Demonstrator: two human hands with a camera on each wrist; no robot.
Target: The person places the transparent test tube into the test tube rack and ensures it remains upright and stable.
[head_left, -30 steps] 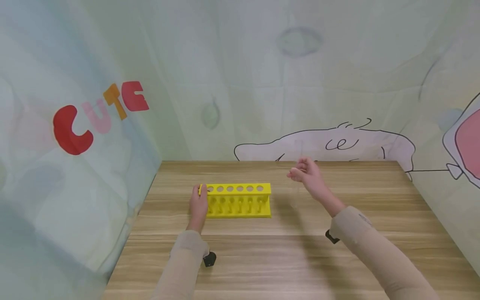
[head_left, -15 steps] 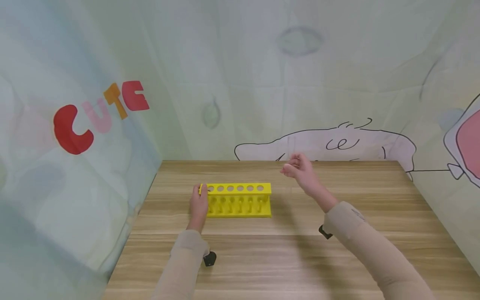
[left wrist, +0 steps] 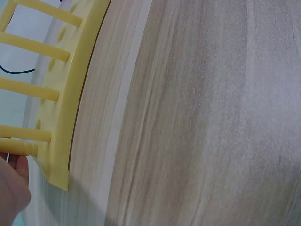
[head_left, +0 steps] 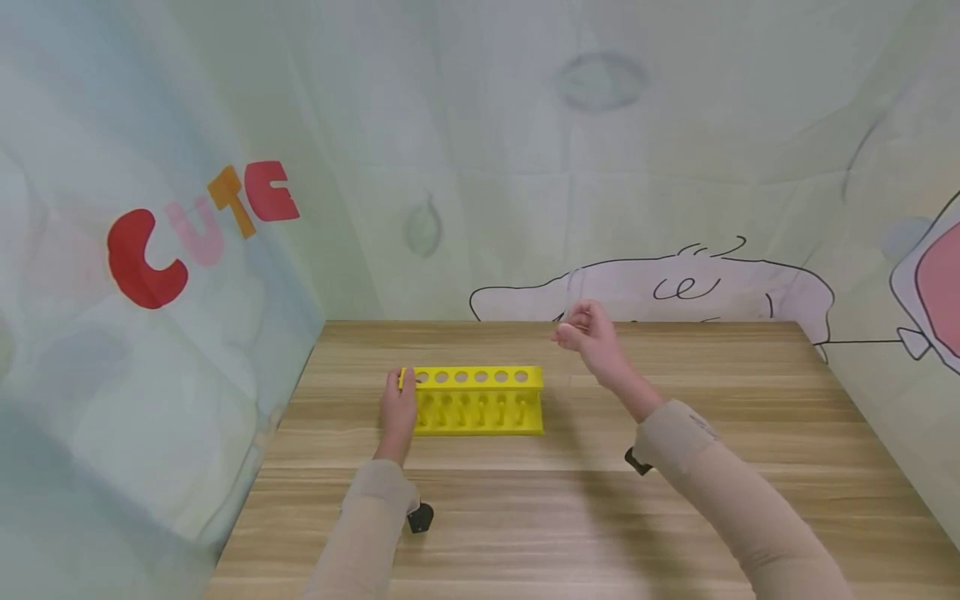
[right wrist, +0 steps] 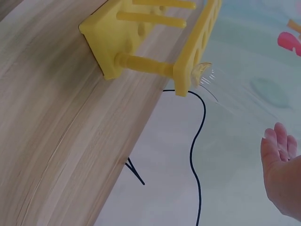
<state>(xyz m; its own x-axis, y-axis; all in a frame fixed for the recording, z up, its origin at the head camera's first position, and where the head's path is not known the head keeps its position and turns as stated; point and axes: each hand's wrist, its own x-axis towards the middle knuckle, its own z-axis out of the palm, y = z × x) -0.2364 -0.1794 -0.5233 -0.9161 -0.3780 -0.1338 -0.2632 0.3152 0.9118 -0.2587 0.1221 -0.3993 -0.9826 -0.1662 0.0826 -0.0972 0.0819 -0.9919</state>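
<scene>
Yellow test-tube rack (head_left: 478,400) upright on wooden table (head_left: 570,517), toward its left half. Left hand (head_left: 397,410) against rack's left end, fingers curled round the end plate, gripping it. Right hand (head_left: 588,335) raised above table, up and to the right of rack's right end, fingers pinched on a clear glass tube (right wrist: 207,75), faint, tip near rack's top plate.

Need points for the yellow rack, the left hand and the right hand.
yellow rack (head_left: 480,377): head view, on its top plate between the holes.
left hand (head_left: 396,414): head view, back of the hand, at the rack's left end.
right hand (head_left: 592,337): head view, middle of the raised hand, fingers curled.
</scene>
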